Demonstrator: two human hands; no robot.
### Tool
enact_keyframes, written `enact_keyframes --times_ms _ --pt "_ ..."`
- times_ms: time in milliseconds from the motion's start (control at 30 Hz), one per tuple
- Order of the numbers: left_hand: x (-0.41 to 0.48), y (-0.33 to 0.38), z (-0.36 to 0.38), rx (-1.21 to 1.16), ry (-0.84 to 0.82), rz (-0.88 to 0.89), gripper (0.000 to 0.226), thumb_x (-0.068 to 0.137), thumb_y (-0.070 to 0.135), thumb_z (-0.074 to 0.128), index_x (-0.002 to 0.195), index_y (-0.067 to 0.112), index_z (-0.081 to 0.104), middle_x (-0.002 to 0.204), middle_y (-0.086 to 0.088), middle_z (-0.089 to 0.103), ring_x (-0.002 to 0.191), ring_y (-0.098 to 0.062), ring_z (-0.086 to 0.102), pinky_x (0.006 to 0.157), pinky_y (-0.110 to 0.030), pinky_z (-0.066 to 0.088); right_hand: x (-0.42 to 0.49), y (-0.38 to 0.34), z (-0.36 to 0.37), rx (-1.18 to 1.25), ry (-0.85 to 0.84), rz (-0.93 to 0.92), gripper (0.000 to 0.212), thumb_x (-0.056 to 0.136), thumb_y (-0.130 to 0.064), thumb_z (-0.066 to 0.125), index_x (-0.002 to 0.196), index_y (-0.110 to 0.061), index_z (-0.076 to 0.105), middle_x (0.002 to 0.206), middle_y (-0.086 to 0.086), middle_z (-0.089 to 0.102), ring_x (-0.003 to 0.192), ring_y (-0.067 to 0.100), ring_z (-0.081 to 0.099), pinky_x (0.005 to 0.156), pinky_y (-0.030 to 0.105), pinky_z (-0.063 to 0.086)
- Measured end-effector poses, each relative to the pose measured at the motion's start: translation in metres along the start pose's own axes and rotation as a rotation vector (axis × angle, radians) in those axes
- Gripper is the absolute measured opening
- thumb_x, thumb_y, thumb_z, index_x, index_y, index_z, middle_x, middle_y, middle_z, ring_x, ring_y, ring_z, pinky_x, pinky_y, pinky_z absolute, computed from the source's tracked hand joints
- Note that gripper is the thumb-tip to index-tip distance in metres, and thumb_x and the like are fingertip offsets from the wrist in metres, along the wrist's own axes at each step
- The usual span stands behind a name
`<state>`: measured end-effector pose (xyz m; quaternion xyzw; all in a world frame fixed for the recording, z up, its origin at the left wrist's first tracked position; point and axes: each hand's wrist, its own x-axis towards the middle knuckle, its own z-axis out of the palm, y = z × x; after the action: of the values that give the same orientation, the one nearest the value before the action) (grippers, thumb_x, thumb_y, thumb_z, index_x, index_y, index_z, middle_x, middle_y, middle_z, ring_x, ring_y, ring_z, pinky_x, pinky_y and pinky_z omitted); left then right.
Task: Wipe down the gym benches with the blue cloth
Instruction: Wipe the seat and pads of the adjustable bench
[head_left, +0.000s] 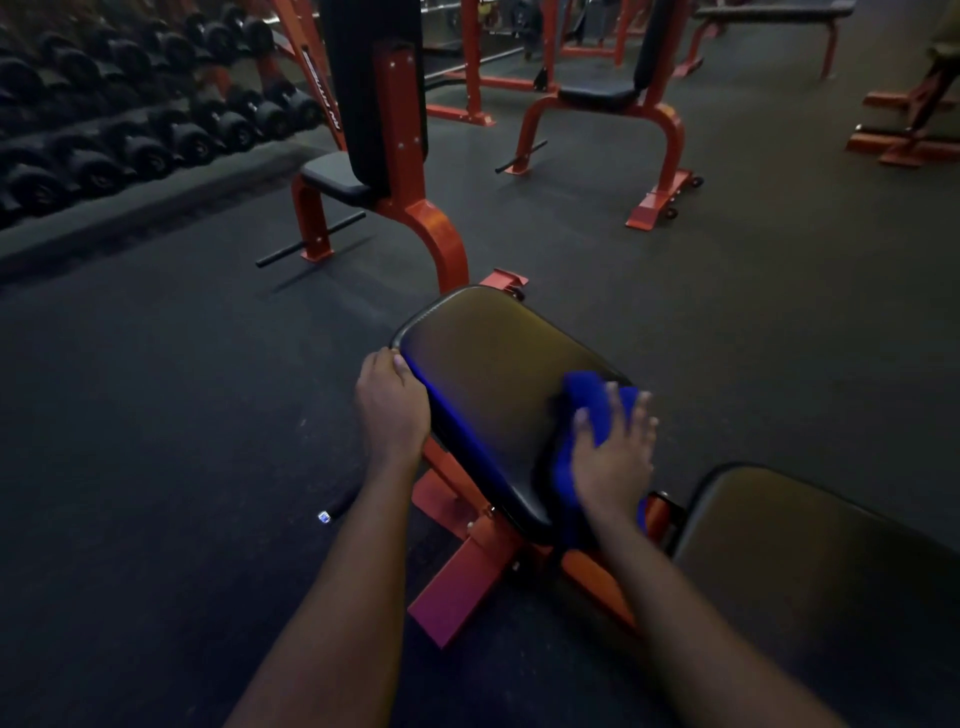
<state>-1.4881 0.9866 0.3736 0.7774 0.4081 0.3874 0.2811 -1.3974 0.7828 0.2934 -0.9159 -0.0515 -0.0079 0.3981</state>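
The right hand (615, 452), fingers spread flat, presses the blurred cloth (587, 400) on the pad (498, 364) at its right edge, hiding half of it. The left hand (392, 402) grips the pad's left edge, fingertips out of sight. A second pad (810, 561) is cut off lower right.

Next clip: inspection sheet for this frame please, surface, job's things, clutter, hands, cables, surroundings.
Surface: black pad on an orange frame.
Job's things: cloth on the pad's right side; second pad further right.
Clutter: dark bar low, left of the frame.
Hands: left hand grips the pad's left edge; right hand presses the cloth, fingers straight.
Cables: nothing seen.
Surroundings: dumbbell rack left, upright benches ahead.
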Motion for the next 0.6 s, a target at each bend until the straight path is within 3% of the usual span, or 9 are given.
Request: enact_keyframes --times_ms 100,233,333,500,600 --pt "0.000 -0.001 0.006 0.047 0.015 0.004 0.027 0.101 0.015 0.043 0.103 0.000 0.065 0.111 -0.014 0.063 0.096 -0.035 0.059 0.084 -0.041 0.043 0.021 0.003 -0.003 0.234 0.068 0.263 0.061 0.102 -0.046 0.046 0.158 -0.029 0.027 0.167 0.014 0.011 0.152 0.037 0.016 0.121 0.046 0.020" --pt "0.005 0.004 0.017 0.095 0.073 0.014 0.022 0.098 0.014 0.046 0.100 -0.001 0.061 0.109 -0.016 0.059 0.098 -0.038 0.056 0.084 -0.045 0.040 -0.071 -0.018 0.020 0.236 0.186 0.127 0.060 0.100 -0.048 0.042 0.156 -0.027 0.033 0.168 0.007 0.010 0.154 0.032 0.011 0.122 0.041 0.015" --pt "0.001 0.004 0.026 0.140 0.109 0.035 0.015 0.096 0.009 0.046 0.100 0.000 0.057 0.112 -0.018 0.056 0.101 -0.038 0.052 0.088 -0.044 0.038 -0.103 -0.018 0.031 0.287 0.168 0.209 0.066 0.097 -0.054 0.040 0.157 -0.031 0.028 0.169 0.003 0.005 0.154 0.029 0.012 0.121 0.042 0.018" --pt "-0.007 -0.005 0.037 0.136 0.184 0.093 0.013 0.092 0.002 0.046 0.100 0.000 0.055 0.112 -0.019 0.056 0.097 -0.037 0.050 0.086 -0.043 0.036 -0.038 -0.013 0.013 0.297 0.123 0.330 0.059 0.104 -0.041 0.045 0.158 -0.027 0.027 0.168 0.013 0.010 0.152 0.033 0.018 0.121 0.043 0.021" --pt "-0.008 -0.009 0.041 0.137 0.196 0.106 0.015 0.092 0.002 0.045 0.101 0.000 0.056 0.113 -0.019 0.057 0.098 -0.038 0.051 0.088 -0.044 0.037 0.012 -0.002 0.002 0.272 0.103 0.485 0.057 0.104 -0.047 0.038 0.156 -0.025 0.030 0.160 0.017 0.032 0.139 0.040 0.042 0.109 0.048 0.036"
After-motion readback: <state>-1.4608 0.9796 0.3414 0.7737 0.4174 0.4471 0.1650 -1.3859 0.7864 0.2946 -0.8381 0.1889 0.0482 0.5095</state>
